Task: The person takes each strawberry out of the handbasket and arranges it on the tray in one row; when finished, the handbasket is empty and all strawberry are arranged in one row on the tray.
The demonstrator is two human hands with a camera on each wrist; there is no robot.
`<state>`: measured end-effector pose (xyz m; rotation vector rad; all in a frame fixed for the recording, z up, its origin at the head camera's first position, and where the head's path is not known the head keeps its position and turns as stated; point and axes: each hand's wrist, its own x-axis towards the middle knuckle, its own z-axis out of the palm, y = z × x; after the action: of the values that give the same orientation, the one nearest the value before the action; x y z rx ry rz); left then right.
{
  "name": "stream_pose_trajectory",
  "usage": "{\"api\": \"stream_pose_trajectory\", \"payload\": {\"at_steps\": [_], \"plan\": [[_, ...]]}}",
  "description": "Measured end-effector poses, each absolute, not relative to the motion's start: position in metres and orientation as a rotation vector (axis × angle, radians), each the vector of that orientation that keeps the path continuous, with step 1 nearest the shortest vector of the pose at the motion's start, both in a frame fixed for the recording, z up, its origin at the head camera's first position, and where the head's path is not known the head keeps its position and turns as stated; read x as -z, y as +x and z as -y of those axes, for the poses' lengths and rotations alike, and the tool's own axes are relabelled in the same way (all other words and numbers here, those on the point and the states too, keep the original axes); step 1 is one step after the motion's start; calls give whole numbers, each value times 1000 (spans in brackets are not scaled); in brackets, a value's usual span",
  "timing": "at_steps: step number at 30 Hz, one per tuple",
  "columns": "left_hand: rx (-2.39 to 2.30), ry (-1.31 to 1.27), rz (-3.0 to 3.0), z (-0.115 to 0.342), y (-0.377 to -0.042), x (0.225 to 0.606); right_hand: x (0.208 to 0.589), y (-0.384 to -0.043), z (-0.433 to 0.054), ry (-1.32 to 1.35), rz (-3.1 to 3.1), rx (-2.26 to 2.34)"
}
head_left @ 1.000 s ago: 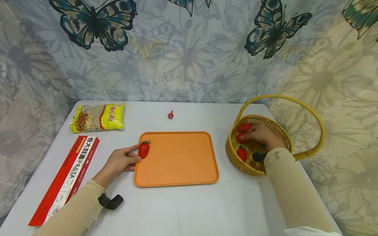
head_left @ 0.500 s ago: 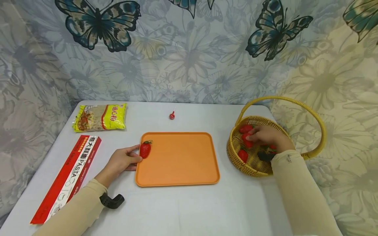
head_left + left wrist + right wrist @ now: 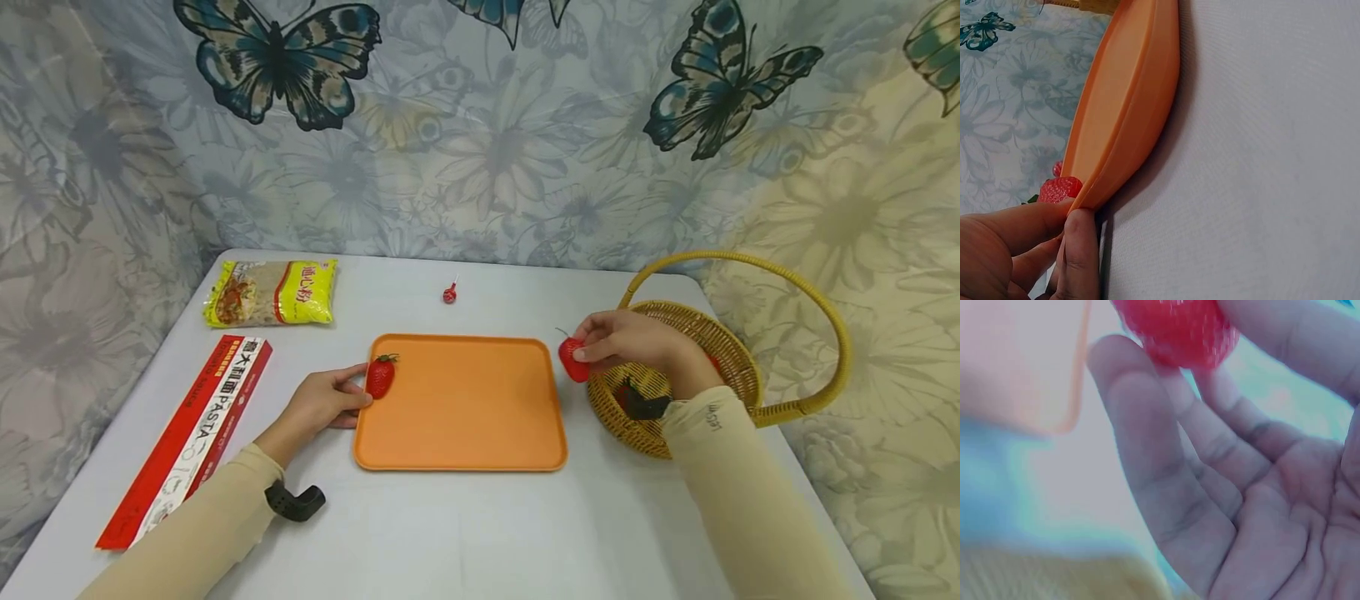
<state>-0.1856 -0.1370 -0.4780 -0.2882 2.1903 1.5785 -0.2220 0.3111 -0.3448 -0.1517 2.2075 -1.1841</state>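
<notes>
My right hand [image 3: 633, 343] pinches a red strawberry [image 3: 573, 360] between thumb and fingers, held in the gap between the orange tray [image 3: 465, 408] and the basket. In the right wrist view the same strawberry [image 3: 1179, 328] shows at the fingertips. My left hand [image 3: 322, 410] grips the tray's left rim; in the left wrist view thumb and fingers pinch that orange edge [image 3: 1100, 181]. Another strawberry [image 3: 381, 377], with green leaves, lies on the tray beside the left fingertips. The yellow wicker basket [image 3: 738, 358] stands right of the tray, its strawberries mostly hidden by the right hand and wrist.
A yellow bag of pasta [image 3: 272, 293] lies at the back left. Below it is a long red and white pasta box [image 3: 191, 433], partly under the left sleeve. A small red lollipop [image 3: 449, 294] lies behind the tray. The basket's tall handle [image 3: 838, 333] arches to the right.
My right hand has lifted a strawberry out of the basket and carried it left towards the tray. The left hand keeps its grip on the tray rim. The head view has shifted slightly.
</notes>
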Motion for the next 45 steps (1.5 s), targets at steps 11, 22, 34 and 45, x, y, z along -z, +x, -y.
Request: {"api": "stream_pose_trajectory", "payload": {"at_steps": [11, 22, 34, 45], "plan": [[-1582, -291, -2195, 141, -185, 477, 412, -241, -182, 2, -2263, 1136], [-1573, -296, -2192, 142, -183, 478, 447, -233, -105, 109, -2333, 1258], [-1535, -289, -2190, 141, -186, 477, 446, -225, -74, 166, -2350, 1243], [-1540, -294, -2196, 138, -188, 475, 437, -228, -91, 73, -2377, 1235]]}}
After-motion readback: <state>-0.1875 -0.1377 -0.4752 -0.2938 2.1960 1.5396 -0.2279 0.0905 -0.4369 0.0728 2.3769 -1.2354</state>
